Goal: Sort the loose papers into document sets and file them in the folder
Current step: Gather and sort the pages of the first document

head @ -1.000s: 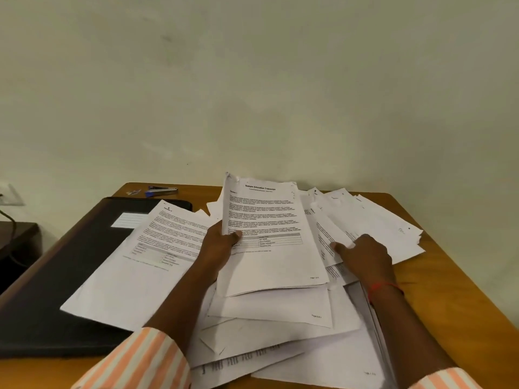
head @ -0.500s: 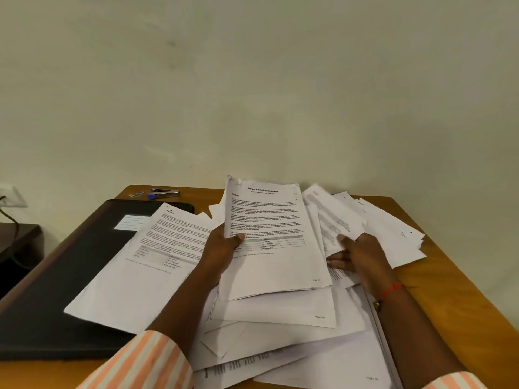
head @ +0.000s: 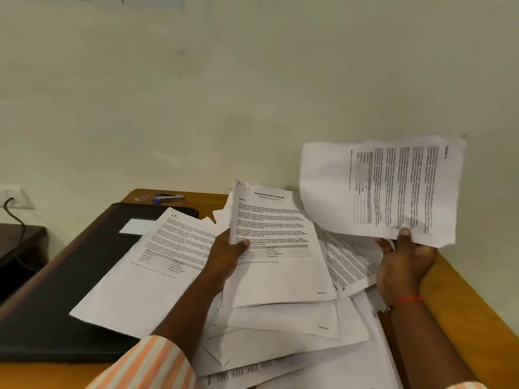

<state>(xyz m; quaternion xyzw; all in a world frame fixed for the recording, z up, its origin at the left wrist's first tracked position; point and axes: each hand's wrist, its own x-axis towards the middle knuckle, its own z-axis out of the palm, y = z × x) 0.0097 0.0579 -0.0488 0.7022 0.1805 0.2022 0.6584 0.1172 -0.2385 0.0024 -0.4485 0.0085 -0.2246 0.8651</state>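
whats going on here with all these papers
A person is sorting papers at a table. The left hand grips a set headed Sample Education Transcript above the loose pile. The right hand holds one sheet up, turned sideways. The black folder lies at the left with another page resting partly on it.

You work in soft, warm, rather dim light, even across the wall (head: 252, 94). The sheet (head: 379, 189) above the fingers (head: 384, 245) of your right hand (head: 404, 265) is smeared by blur. The transcript page (head: 278, 248) beside your left hand (head: 224, 256) reads sharper. Faint shadows sit under the papers (head: 280, 346) below your fingers. The table (head: 463, 299) edge right of them bows.
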